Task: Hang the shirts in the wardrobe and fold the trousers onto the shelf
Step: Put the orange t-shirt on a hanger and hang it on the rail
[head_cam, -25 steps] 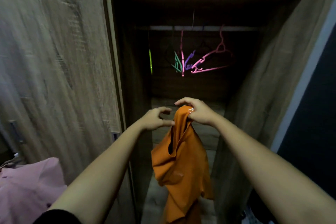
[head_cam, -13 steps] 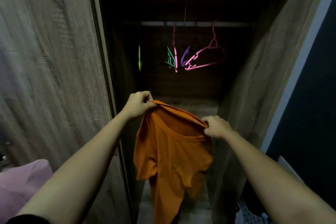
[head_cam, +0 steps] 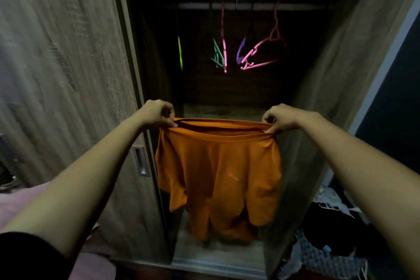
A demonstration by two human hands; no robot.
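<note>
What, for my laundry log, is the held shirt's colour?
The shirt is plain orange; head view.

Left hand (head_cam: 158, 112) and right hand (head_cam: 280, 117) bare. Left forearm (head_cam: 91, 179) bare up to a black sleeve (head_cam: 29, 254) at the lower-left corner; sleeve plain, rounded hem, weave too dim to read. Right forearm (head_cam: 354, 166) bare as far as the frame edge. Light low; finer marks on the arms not readable.

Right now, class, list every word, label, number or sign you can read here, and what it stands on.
No text can be read.
Orange shirt: one faint pale mark on its front, too blurred to tell whether it is lettering.
Hangers and wardrobe door: nothing written.
</note>
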